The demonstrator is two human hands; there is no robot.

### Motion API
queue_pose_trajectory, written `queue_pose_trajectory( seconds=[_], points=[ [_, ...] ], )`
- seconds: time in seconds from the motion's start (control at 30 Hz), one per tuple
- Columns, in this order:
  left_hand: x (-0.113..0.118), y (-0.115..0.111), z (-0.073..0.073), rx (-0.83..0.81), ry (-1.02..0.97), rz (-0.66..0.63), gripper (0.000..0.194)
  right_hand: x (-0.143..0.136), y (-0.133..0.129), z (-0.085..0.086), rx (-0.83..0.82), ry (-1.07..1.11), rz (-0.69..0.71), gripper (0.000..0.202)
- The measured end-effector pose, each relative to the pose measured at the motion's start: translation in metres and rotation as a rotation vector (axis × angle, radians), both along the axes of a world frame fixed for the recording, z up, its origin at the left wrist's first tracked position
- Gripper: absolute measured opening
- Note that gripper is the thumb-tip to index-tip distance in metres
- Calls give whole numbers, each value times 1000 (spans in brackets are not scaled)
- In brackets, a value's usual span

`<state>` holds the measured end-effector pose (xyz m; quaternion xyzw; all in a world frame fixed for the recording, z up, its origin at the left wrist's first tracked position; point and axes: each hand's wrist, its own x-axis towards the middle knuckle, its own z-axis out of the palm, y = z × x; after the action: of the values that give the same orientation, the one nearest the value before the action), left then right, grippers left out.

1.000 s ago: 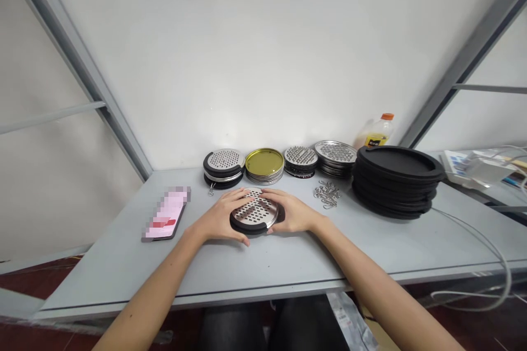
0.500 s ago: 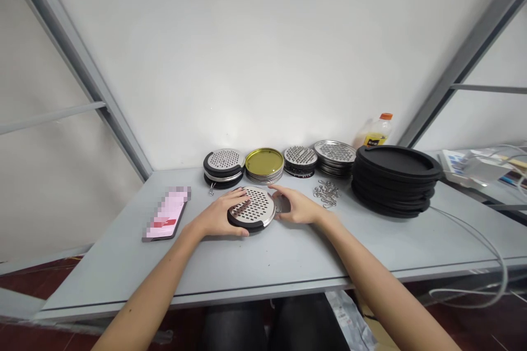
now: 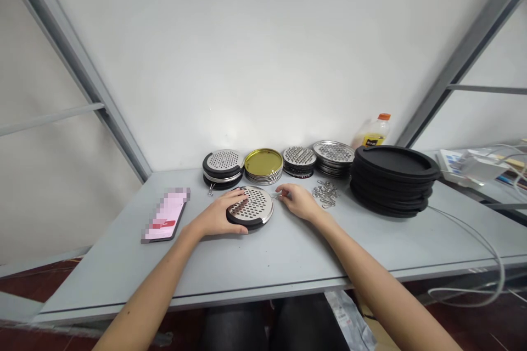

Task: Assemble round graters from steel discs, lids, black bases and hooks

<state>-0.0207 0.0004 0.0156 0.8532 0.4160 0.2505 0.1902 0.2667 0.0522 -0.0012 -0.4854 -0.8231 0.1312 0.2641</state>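
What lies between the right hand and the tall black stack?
A loose pile of small metal clips on the table; the head view shows it.

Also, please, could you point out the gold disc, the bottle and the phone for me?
gold disc (image 3: 264, 162): head view, middle of its top face
bottle (image 3: 374, 139): head view, its yellow label
phone (image 3: 169, 218): head view, its pink screen

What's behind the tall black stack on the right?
A bottle with an orange cap shows behind the black stack. The stack covers its lower part, and anything else there can't be seen.
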Motion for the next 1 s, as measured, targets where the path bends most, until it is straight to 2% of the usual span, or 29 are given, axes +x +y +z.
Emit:
queue_pose_trajectory(
  seconds=[0.13, 0.23, 0.3, 0.4, 0.5, 0.57, 0.7, 0.8, 0.87, 0.93, 1.0],
  points=[
    [2, -2, 1, -17, 25, -5, 93, 1, 3, -3, 33, 27, 13, 25],
    [-1, -3, 7, -43, -10, -12, 94, 0, 2, -1, 29, 132, 49, 27],
    [-5, -3, 12, -72, -60, -28, 90, -4, -2, 2, 5, 213, 87, 27],
    [-8, -4, 16, -119, -125, -70, 78, -10, -9, 7, -26, 259, 216, 29],
    [-5, -5, 12, -74, -87, -53, 85, -14, -12, 8, -28, 218, 341, 33],
    [-1, -5, 5, -28, -16, -40, 94, -15, -12, 5, -30, 184, 375, 36],
    [3, -3, -5, -7, 76, -53, 97, -18, -14, 2, -35, 105, 357, 48],
    [4, -2, -6, -1, 93, -23, 95, -20, -17, 4, 2, 79, 327, 50],
    [5, -2, -6, 22, 93, 17, 96, -20, -19, 7, -8, 80, 361, 51],
    [8, -3, -4, 56, 97, 59, 96, -18, -20, 8, -46, 61, 412, 60],
    [11, -4, -2, 77, 110, 115, 97, -17, -20, 7, -74, 23, 442, 80]
  ],
)
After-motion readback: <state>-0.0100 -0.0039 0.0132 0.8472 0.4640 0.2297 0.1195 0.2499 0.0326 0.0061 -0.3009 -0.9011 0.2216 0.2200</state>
